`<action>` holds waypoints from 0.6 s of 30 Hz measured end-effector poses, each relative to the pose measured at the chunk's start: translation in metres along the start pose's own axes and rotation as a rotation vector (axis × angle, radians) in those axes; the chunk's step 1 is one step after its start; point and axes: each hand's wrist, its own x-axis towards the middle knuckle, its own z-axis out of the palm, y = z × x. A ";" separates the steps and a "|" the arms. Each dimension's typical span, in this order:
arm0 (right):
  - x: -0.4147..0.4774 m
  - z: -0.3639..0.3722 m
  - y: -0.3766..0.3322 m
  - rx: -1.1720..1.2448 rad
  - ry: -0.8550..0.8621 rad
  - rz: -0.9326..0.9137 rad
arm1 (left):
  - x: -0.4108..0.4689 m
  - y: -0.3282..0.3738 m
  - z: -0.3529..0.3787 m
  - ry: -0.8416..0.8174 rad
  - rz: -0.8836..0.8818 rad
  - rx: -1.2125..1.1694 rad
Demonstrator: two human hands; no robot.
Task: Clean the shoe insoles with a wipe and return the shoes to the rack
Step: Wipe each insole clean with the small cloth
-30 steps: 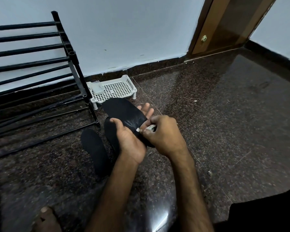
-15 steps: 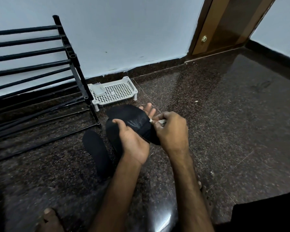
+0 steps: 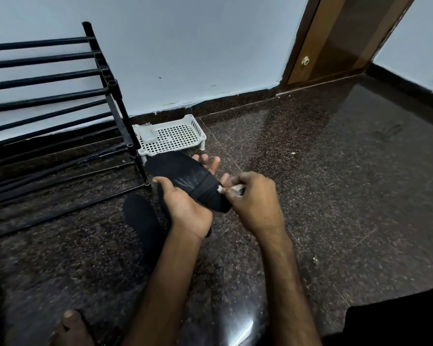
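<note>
None of the footwear showed on the black metal-tube rack (image 3: 48, 96) at left, so I judged the return step undone. Right of its foot a dark insole (image 3: 140, 221) lay flat on the glossy speckled stone floor (image 3: 60, 245), matte; wiped or not, I could not tell. Behind stood a white perforated plastic tray (image 3: 175, 138). The left hand (image 3: 188, 211) cupped a second black insole (image 3: 185, 179), thumb curled over its edge, a wet sheen mid-surface. At its rounded near end the right hand (image 3: 255, 203) pinched a crumpled white wipe (image 3: 237, 188), so wiping seemed partway.

Granite floor (image 3: 335, 196): rack (image 3: 48, 99); white tray (image 3: 175, 138) (beside rack); insole (image 3: 141, 221)
</note>
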 end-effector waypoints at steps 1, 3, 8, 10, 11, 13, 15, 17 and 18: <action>-0.001 -0.003 0.006 -0.031 -0.059 0.031 | 0.001 0.002 -0.002 -0.008 -0.003 -0.013; -0.005 -0.011 0.011 -0.018 -0.243 0.100 | 0.003 0.005 -0.006 -0.018 -0.004 -0.023; -0.002 -0.014 0.019 0.106 -0.109 0.202 | -0.001 0.011 -0.010 -0.021 -0.068 -0.040; 0.000 -0.015 0.024 0.173 -0.039 0.240 | -0.002 0.014 -0.009 -0.016 -0.107 -0.093; 0.000 -0.015 0.027 0.227 -0.029 0.260 | -0.001 0.016 -0.009 -0.004 -0.127 -0.121; 0.001 -0.014 0.031 0.340 -0.042 0.300 | 0.002 0.019 -0.010 0.041 -0.172 -0.156; 0.002 -0.013 0.033 0.460 -0.081 0.325 | 0.004 0.020 -0.013 0.092 -0.209 -0.171; 0.003 -0.013 0.031 0.550 -0.107 0.341 | 0.006 0.020 -0.016 0.114 -0.221 -0.168; 0.003 -0.014 0.030 0.572 -0.109 0.335 | 0.005 0.019 -0.017 0.115 -0.224 -0.152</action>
